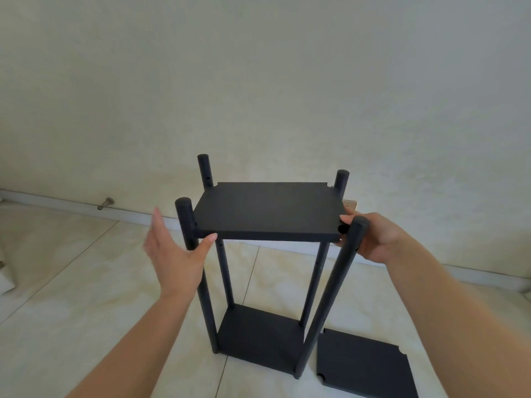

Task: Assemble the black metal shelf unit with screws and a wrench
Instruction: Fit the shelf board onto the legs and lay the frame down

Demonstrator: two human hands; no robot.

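You're standing over the shelf unit (258, 268) on the tiled floor (86, 282), and it's taking shape: four black posts are rising from a bottom panel (258, 334) that's sitting between their feet, and an upper panel (267, 211) is sitting level among the post tops. Your right hand (370, 237) is gripping that upper panel's near right corner, thumb lying on top and fingers curling underneath, right beside the near right post (330, 297), which is leaning outward toward its top. Your left hand (175, 248) is hovering open at the near left post (195, 254), fingers straight, thumb tip touching the panel's front edge or nearly so; it's blurred, so I can't tell which.

Judging progress, you're somewhere past the middle: frame up, two panels in place. What's looking unfinished is the fastening here — small holes are showing bare on the posts above and below this panel, and I'm not seeing any screws or a wrench anywhere in view. Whether the bottom panel is already bolted, I can't tell. A third panel (365, 366) is lying flat on the floor just beside the unit's right foot, waiting its turn, so there's at least one more level to be fitting and tightening
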